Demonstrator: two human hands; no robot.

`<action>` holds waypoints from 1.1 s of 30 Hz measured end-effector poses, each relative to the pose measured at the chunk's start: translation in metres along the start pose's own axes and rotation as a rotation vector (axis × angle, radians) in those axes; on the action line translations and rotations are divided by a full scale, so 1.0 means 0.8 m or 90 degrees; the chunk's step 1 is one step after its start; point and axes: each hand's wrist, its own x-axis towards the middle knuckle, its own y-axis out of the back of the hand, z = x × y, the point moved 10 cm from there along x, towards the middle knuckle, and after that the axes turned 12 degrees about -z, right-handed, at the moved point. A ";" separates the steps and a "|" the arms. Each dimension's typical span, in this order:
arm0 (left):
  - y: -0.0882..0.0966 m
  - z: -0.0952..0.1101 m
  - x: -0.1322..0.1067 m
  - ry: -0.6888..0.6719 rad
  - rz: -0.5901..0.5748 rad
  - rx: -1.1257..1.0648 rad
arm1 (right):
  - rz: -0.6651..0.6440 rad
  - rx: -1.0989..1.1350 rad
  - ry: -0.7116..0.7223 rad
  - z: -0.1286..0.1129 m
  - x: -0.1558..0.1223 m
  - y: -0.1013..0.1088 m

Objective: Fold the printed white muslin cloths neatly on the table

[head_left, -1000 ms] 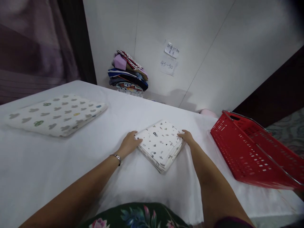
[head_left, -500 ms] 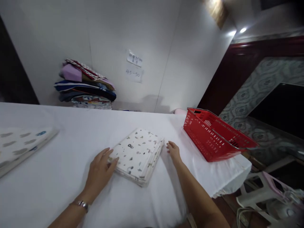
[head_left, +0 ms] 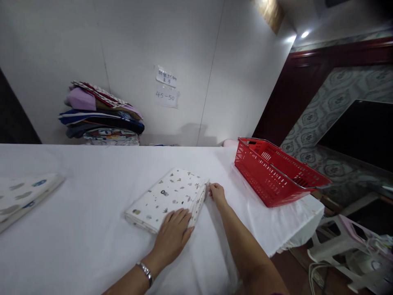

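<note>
A folded white cloth with small printed figures (head_left: 166, 196) lies flat on the white-covered table (head_left: 92, 237). My left hand (head_left: 173, 233), with a bracelet at the wrist, rests palm down on the cloth's near corner, fingers spread. My right hand (head_left: 217, 192) touches the cloth's right edge with its fingertips. Neither hand grips anything.
A red plastic basket (head_left: 276, 176) stands at the table's right end. A stack of folded coloured fabrics (head_left: 100, 114) sits against the back wall under paper notes. Another folded patterned cloth (head_left: 21, 196) lies at the left. A white stool (head_left: 346, 246) stands on the floor at the right.
My left hand has moved from the cloth's left corner to its near corner, on top. The right hand stayed at the right edge. The view has swung right.
</note>
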 end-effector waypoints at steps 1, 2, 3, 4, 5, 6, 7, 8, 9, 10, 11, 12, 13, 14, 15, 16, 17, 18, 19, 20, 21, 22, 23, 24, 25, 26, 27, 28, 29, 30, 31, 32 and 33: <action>-0.001 -0.001 -0.002 -0.003 0.001 0.005 | -0.002 -0.007 -0.001 0.000 0.003 0.000; -0.001 -0.001 -0.003 -0.006 0.002 0.010 | -0.003 -0.013 -0.001 -0.001 0.007 0.001; -0.001 -0.002 -0.003 -0.009 0.004 0.014 | -0.004 -0.018 -0.001 -0.002 0.012 0.001; 0.000 -0.002 -0.004 -0.011 0.004 0.018 | -0.003 -0.022 -0.003 -0.003 0.016 0.002; 0.000 -0.002 -0.004 -0.012 0.004 0.022 | 0.000 -0.026 -0.006 -0.005 0.021 0.003; 0.000 -0.002 -0.003 -0.013 0.002 0.026 | 0.005 -0.031 -0.011 -0.006 0.026 0.004; 0.000 -0.002 -0.003 -0.014 0.000 0.030 | 0.010 -0.035 -0.017 -0.006 0.031 0.005; 0.000 -0.002 -0.003 -0.015 -0.003 0.033 | 0.015 -0.039 -0.023 -0.007 0.035 0.007; 0.000 -0.002 -0.004 -0.017 -0.006 0.034 | 0.019 -0.042 -0.029 -0.007 0.039 0.008; -0.001 -0.002 -0.004 -0.018 -0.009 0.035 | 0.019 -0.044 -0.033 -0.007 0.042 0.009; -0.001 -0.001 -0.005 -0.020 -0.011 0.034 | 0.017 -0.044 -0.035 -0.007 0.045 0.010; 0.000 -0.001 -0.005 -0.023 -0.012 0.032 | 0.012 -0.043 -0.035 -0.007 0.048 0.011; 0.000 -0.001 -0.006 -0.026 -0.011 0.029 | 0.005 -0.043 -0.032 -0.007 0.050 0.011; 0.001 0.000 -0.006 -0.029 -0.009 0.026 | -0.004 -0.045 -0.028 -0.007 0.051 0.012; 0.002 0.000 -0.006 -0.030 -0.007 0.024 | -0.015 -0.047 -0.021 -0.007 0.052 0.012; 0.003 0.000 -0.006 -0.031 -0.005 0.021 | -0.026 -0.050 -0.013 -0.008 0.053 0.011; 0.004 0.000 -0.005 -0.030 -0.003 0.019 | -0.036 -0.055 -0.003 -0.008 0.054 0.011; 0.005 0.000 -0.005 -0.029 -0.001 0.018 | -0.046 -0.060 0.008 -0.009 0.054 0.011; 0.005 0.001 -0.005 -0.028 -0.001 0.019 | -0.055 -0.065 0.020 -0.010 0.055 0.010; 0.004 0.001 -0.005 -0.028 -0.001 0.020 | -0.064 -0.071 0.032 -0.011 0.055 0.009; 0.004 0.001 -0.005 -0.028 -0.001 0.021 | -0.072 -0.077 0.042 -0.012 0.056 0.008; 0.003 0.001 -0.005 -0.029 -0.001 0.022 | -0.081 -0.082 0.051 -0.014 0.056 0.007; 0.002 0.001 -0.006 -0.030 0.000 0.022 | -0.088 -0.088 0.060 -0.016 0.057 0.006; 0.002 0.001 -0.006 -0.031 0.002 0.021 | -0.095 -0.094 0.068 -0.017 0.057 0.005; 0.001 0.000 -0.006 -0.031 0.004 0.020 | -0.100 -0.099 0.075 -0.019 0.058 0.004; 0.001 0.000 -0.007 -0.031 0.005 0.019 | -0.104 -0.105 0.081 -0.021 0.058 0.003; 0.000 0.000 -0.007 -0.031 0.005 0.019 | -0.105 -0.111 0.086 -0.024 0.059 0.003; -0.001 0.000 -0.007 -0.031 0.003 0.019 | -0.104 -0.118 0.091 -0.026 0.059 0.002; -0.002 -0.001 -0.007 -0.030 0.000 0.018 | -0.102 -0.126 0.096 -0.028 0.058 0.003; -0.003 -0.001 -0.006 -0.028 -0.005 0.018 | -0.099 -0.135 0.101 -0.030 0.058 0.003; -0.003 -0.002 -0.006 -0.027 -0.009 0.017 | -0.096 -0.144 0.105 -0.033 0.058 0.003; -0.004 -0.002 -0.006 -0.025 -0.014 0.017 | -0.094 -0.154 0.110 -0.035 0.057 0.004; -0.004 -0.002 -0.006 -0.024 -0.016 0.016 | -0.093 -0.164 0.114 -0.036 0.057 0.004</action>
